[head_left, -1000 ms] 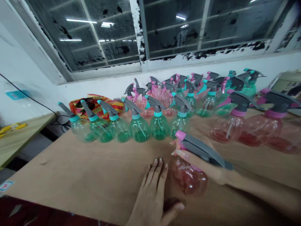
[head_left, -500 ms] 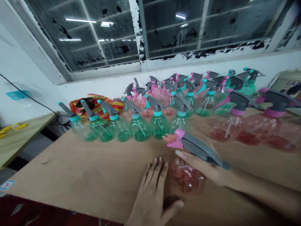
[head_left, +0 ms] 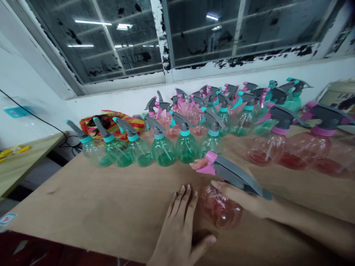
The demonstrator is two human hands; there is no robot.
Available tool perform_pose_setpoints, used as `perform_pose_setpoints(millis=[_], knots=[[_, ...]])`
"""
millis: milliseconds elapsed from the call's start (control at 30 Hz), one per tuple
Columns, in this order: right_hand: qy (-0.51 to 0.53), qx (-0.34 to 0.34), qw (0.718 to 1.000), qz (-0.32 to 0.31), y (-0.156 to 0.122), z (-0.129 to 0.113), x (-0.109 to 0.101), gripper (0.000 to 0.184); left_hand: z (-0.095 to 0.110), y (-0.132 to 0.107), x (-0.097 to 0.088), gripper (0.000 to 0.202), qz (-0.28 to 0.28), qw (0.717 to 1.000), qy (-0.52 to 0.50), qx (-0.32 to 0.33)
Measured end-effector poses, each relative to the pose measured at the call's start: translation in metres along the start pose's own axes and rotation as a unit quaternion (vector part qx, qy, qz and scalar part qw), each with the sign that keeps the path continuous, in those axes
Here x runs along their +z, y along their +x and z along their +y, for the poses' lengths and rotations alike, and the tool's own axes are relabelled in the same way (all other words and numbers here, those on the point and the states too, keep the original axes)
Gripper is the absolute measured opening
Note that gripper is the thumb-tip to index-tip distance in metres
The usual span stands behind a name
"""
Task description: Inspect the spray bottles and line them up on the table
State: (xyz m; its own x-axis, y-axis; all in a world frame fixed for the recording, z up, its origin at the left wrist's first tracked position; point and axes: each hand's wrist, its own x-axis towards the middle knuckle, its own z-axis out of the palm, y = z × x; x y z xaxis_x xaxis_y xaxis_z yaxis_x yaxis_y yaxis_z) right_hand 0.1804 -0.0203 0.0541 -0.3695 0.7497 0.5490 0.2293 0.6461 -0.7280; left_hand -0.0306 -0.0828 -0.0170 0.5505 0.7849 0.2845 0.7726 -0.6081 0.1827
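Tabletop (head_left: 97,207) supports your flat, open left hand (head_left: 178,229); your right hand (head_left: 245,201) grips the pink sprayer (head_left: 222,211), which loosened fingers could tip.

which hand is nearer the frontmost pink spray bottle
Right. The right hand grips the bottle just under its spray head; the left hand lies palm down on the table, left of the bottle.

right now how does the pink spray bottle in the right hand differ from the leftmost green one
The pink spray bottle has a pink nozzle tip; the leftmost green spray bottle has a turquoise one.
The right hand grips the pink spray bottle, while no hand touches the leftmost green spray bottle.
The pink spray bottle is closer to the camera than the leftmost green spray bottle.
Both have see-through, rounded bodies and gray sprayer heads.
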Motion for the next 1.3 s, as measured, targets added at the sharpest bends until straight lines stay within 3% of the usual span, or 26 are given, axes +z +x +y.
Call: perform_pose_setpoints(millis=[100,267,500,667,933,1300], knots=[[0.041,0.011,0.999,-0.016,0.003,-0.002,-0.001,0.038,0.000,0.000,0.000,0.096,-0.004,1.000,0.002,-0.001],[0.044,0.015,0.999,-0.006,0.008,-0.007,0.000,0.010,-0.001,0.000,-0.001,0.094,-0.010,1.000,0.000,-0.004],[0.034,0.026,0.999,-0.008,0.007,-0.011,-0.002,0.017,-0.001,-0.002,0.003,0.090,-0.001,1.000,-0.003,0.000],[0.048,0.023,0.999,-0.006,0.007,-0.010,-0.003,0.008,-0.004,-0.004,0.011,0.088,0.011,1.000,-0.009,-0.008],[0.089,0.049,0.995,0.012,0.001,-0.008,-0.001,0.043,-0.002,-0.002,0.005,0.089,0.008,1.000,-0.005,0.001],[0.094,0.039,0.995,0.016,0.002,-0.007,0.002,0.047,0.001,0.001,-0.004,0.092,-0.006,1.000,0.001,0.001]])
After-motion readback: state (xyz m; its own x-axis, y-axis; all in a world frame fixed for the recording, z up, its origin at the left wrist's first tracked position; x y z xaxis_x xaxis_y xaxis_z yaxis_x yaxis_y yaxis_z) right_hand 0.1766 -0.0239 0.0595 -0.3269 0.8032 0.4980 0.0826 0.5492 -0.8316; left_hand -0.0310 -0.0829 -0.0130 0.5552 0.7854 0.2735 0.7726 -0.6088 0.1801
